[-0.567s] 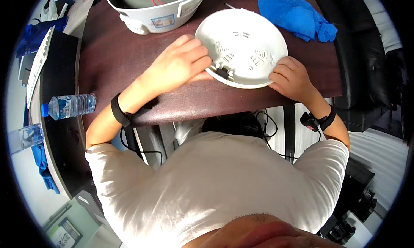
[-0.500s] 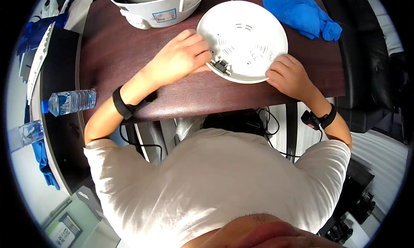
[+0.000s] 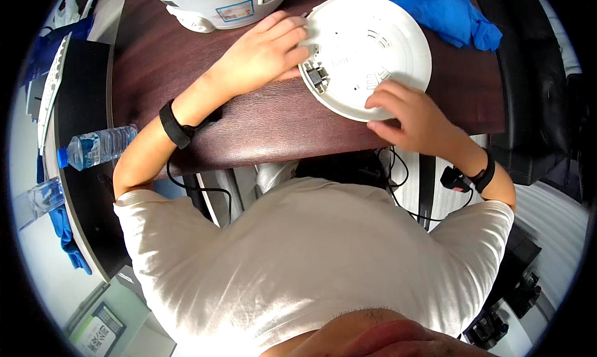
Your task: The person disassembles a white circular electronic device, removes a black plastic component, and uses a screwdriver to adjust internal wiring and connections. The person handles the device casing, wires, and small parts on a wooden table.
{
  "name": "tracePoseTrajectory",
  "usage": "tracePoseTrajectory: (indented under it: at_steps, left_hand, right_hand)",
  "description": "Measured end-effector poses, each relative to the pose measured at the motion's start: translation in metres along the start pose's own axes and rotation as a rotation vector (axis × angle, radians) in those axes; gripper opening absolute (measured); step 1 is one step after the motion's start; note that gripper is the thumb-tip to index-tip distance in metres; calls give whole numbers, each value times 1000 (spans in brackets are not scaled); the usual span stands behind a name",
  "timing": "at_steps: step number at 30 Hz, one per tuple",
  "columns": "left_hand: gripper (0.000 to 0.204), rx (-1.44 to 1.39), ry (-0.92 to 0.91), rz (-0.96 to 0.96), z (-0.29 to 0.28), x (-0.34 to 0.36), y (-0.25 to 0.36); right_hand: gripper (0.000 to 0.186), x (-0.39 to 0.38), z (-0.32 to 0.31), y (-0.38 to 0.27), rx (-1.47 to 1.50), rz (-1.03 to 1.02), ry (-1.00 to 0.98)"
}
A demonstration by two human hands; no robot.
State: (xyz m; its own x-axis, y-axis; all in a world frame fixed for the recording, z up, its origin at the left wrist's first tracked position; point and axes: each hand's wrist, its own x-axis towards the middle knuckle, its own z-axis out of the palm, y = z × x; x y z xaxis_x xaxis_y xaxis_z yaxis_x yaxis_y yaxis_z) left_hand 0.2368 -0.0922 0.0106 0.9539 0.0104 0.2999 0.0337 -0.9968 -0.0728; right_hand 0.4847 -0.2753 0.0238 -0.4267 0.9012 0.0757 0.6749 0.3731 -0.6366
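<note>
A round white plastic base cover [image 3: 348,59] lies over the dark wood-grain table, its slotted inner face up. Near its left rim sits a small black connector block [image 3: 317,77]. My left hand [image 3: 267,52] grips the left rim, fingers along the edge, the thumb side partly hidden. At the near right rim is my right hand [image 3: 407,118], with thumb and fingers apart and nothing seen between them. The fingertips reach over the cover's edge; whether they touch it I cannot tell.
A white appliance body [image 3: 230,9] stands at the far left of the table [image 3: 249,127]. Beyond the cover to the right lies a blue cloth [image 3: 444,12]. A clear water bottle [image 3: 99,147] lies by the left edge. Black cables [image 3: 398,170] hang below the near edge.
The cover has turned clockwise and shifted slightly right. My right hand has let go of the rim and spread its fingers, moving inward over the edge. My left hand stays at the left rim.
</note>
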Motion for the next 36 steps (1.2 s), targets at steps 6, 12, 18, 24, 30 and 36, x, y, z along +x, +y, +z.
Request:
tracePoseTrajectory:
  at_steps: [6, 12, 18, 24, 30, 36]
  left_hand:
    - [38, 29, -35, -48, -16, -6, 8]
    - [20, 9, 616, -553, -59, -51, 5]
    - [91, -775, 1062, -1312, -58, -67, -46]
    - [56, -1062, 792, -1326, -73, -44, -68]
    - [67, -893, 844, -1043, -99, -37, -67]
    - [73, -528, 914, -923, -118, -57, -81]
  right_hand:
    - [21, 26, -32, 5, -221, -37, 109]
    - [34, 103, -76, 20, 8, 252, 121]
    - [87, 187, -101, 27, 594, 475, 184]
    - [55, 230, -86, 23, 746, 349, 57]
    - [43, 235, -61, 18, 811, 306, 136]
    - [38, 263, -18, 3, 1027, 229, 105]
